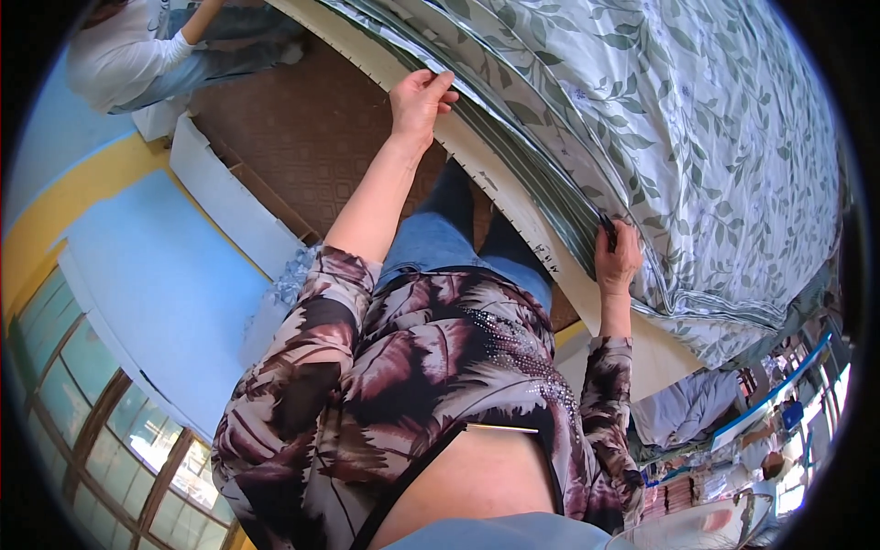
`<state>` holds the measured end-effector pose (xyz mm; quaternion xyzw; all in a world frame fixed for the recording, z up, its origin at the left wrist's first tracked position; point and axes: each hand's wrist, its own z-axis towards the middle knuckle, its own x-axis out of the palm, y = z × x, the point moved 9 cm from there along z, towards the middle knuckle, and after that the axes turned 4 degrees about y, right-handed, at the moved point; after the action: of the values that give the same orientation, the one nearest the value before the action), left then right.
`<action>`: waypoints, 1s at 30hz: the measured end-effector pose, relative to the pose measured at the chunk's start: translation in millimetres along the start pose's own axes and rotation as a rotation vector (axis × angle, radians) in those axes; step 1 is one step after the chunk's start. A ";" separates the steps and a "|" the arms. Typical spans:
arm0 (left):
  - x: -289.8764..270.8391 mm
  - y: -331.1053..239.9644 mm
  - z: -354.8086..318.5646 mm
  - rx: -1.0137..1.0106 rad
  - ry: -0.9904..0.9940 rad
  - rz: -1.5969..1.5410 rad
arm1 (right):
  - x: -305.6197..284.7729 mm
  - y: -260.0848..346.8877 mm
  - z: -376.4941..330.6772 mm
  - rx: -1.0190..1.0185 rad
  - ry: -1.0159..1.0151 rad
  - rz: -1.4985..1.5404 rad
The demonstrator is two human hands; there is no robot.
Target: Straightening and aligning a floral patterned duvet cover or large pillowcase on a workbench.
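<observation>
A large leaf-patterned fabric (632, 119), white with grey-green leaves, lies in many stacked layers over the table. My left hand (420, 108) is closed at the stack's near edge, thumb and fingers pinching the edge of a layer. Farther right along that edge, my right hand (620, 257) is closed around a small black tool (606, 229); its kind is mostly hidden by the fingers. The right fingers rest against the fabric's folded edge. Green and white layer edges (522, 170) show between my two hands.
The pale table edge (490, 188) with dark marks runs along my front. Another person (128, 55) in a white top is at the upper left. A white panel (220, 183) and a blue wall (165, 266) stand to my left. More fabric (687, 408) lies at the lower right.
</observation>
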<state>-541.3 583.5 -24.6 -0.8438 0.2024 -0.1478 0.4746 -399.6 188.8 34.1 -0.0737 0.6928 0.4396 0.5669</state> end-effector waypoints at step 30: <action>-34.8 20.4 -6.6 0.189 -0.007 0.373 | 177.6 173.1 142.7 0.377 0.390 0.757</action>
<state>-578.7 585.9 -40.8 -0.7441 0.3385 -0.0729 0.5713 -462.3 462.4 -21.7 0.2076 0.8324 0.4599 0.2292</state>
